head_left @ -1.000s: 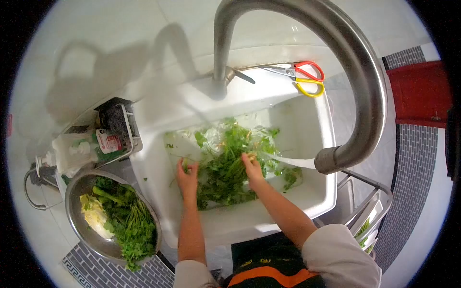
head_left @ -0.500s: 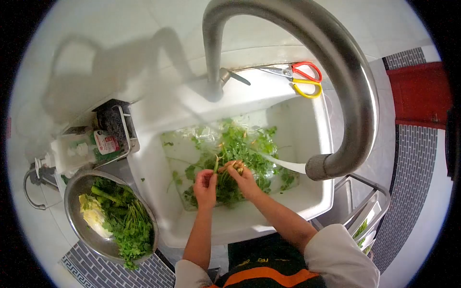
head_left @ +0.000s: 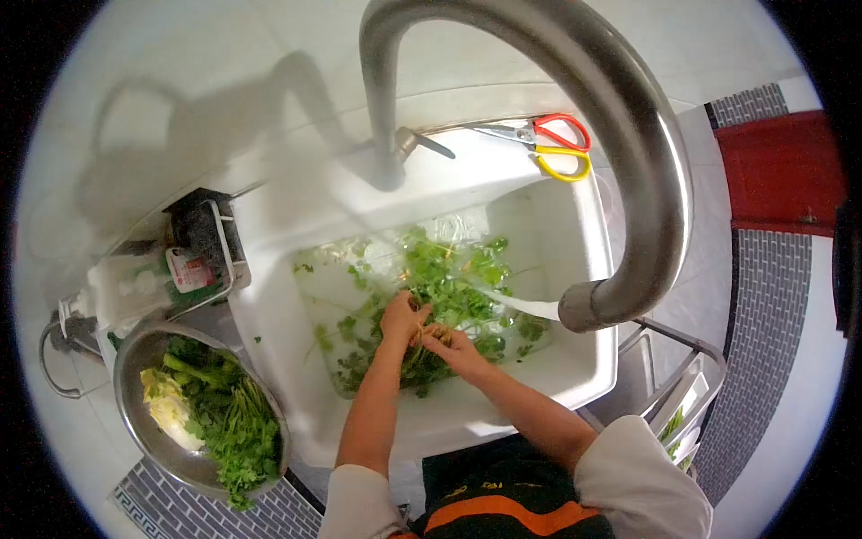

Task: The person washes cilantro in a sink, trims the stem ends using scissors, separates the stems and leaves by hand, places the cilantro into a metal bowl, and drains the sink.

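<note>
Both hands are low in a white sink [head_left: 575,229] partly filled with water. My right hand [head_left: 456,350] is closed round the stem ends of a bunch of cilantro [head_left: 420,364], whose leaves hang down into the water. Right beside it, my left hand [head_left: 404,319] has its fingers curled in at the same stems; its fingertips are partly hidden. More loose cilantro [head_left: 449,269] floats beyond the hands. A stream of water runs from the curved metal faucet [head_left: 588,305] into the sink.
Scissors [head_left: 564,148] with red and yellow handles lie on the sink's back ledge. At left stands a metal basin [head_left: 130,395] of greens and pale cabbage, below a rack [head_left: 235,242] with bottles. Another rack [head_left: 696,350] stands at right.
My left hand has moved right and slightly up, turning inward against the stems near my right hand. My right hand has dropped slightly. The whole view has shifted a little left.
</note>
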Demonstrator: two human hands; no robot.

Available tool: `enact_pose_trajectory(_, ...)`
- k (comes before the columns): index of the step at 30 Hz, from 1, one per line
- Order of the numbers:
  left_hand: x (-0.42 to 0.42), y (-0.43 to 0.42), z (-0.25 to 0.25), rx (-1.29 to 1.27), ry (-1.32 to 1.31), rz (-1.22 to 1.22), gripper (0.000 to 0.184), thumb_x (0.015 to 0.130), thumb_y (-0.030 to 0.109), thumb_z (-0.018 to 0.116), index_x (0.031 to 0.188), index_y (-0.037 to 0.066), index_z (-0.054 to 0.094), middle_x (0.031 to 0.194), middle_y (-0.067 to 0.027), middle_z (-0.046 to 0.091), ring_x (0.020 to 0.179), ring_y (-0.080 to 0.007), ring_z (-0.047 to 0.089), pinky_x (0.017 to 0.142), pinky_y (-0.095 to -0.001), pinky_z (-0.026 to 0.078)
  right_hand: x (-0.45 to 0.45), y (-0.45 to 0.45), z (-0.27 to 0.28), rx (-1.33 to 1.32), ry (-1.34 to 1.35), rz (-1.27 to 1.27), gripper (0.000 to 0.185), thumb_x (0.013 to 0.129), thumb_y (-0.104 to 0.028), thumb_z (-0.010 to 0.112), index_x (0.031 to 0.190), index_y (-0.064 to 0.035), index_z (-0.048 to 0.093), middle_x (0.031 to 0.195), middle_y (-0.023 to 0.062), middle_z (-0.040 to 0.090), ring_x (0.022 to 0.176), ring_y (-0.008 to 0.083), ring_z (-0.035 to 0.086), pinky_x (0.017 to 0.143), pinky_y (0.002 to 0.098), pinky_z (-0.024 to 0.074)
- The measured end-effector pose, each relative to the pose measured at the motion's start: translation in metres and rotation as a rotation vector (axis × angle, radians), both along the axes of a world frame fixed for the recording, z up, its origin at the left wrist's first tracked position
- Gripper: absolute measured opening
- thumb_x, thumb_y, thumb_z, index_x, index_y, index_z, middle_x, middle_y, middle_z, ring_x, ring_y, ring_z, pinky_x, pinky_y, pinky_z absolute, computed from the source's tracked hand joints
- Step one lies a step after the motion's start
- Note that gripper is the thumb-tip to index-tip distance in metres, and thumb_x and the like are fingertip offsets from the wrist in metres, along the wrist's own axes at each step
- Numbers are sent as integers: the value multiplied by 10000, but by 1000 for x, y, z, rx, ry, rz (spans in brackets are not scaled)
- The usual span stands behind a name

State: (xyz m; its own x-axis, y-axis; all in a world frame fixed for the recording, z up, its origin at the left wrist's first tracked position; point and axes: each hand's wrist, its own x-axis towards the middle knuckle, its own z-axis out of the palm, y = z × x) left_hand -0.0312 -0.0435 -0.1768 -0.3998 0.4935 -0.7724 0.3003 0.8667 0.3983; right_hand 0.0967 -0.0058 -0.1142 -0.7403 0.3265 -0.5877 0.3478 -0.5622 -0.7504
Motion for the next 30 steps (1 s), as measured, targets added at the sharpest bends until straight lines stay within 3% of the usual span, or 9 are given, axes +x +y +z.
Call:
enact_pose_trajectory(4,-13,-37,-26,176,2,339,370,771,314,512,1004,27,496,927,-99,547,825,-216,512,736,-348,392,13,10,10,46,21,-121,187,824,-223,466,915,-64,500,890,57,559,859,131,491,777,276,368)
enact_pose_trajectory(6,-16,-55,-16,443,-125,1149,339,812,258,460,1032,1,478,940,-69,531,835,-174,493,749,-301,375,15,19,9,150,-38,-365,174,829,-216,450,901,-65,499,870,63,569,847,134,501,765,282,374)
enact_pose_trajectory(7,-17,-58,-1,438,-118,1146,339,812,258,460,1032,1,478,940,-69,531,835,-174,493,749,-301,375,11,22,7,142,-36,-367,174,829,-216,450,901,-65,499,870,63,569,847,134,501,765,282,374)
enact_pose_trajectory(10,-14,-64,36,648,-289,980,298,830,197,436,1030,-22,468,915,-34,521,813,-130,475,743,-259,363,-3,21,-6,121,-27,-229,223,819,-228,459,940,-45,497,830,64,570,771,132,514,770,299,382)
enact_pose_trajectory(16,-3,-50,96,578,-20,509,214,820,147,456,978,12,506,839,-30,533,726,-108,473,661,-247,381,-35,8,7,118,-104,-182,236,770,-138,543,970,-20,506,748,25,554,721,98,514,665,233,420)
enact_pose_trajectory(18,4,-52,99,615,19,385,224,769,158,515,949,26,531,929,-88,549,781,-213,532,728,-323,397,-33,4,-4,151,-143,-203,220,756,-121,557,941,-8,518,721,23,546,687,98,511,634,237,421)
enact_pose_trajectory(24,-7,-86,90,553,340,-173,210,681,83,556,888,52,550,851,-100,546,809,-254,489,724,-350,371,18,46,26,-37,-10,-351,226,709,-191,614,836,-41,502,704,45,520,610,115,484,536,251,421)
enact_pose_trajectory(27,-12,-107,52,274,613,-283,223,678,103,573,897,64,552,894,-95,540,890,-244,465,782,-360,349,54,75,42,12,-123,-445,208,711,-100,586,867,-49,457,818,64,489,683,147,475,493,253,414)
enact_pose_trajectory(30,-10,-88,63,510,394,-151,252,669,112,591,914,74,545,941,-95,531,930,-238,458,791,-364,353,87,98,52,9,-151,-526,240,737,-171,569,912,-57,451,804,50,491,708,153,485,560,264,423)
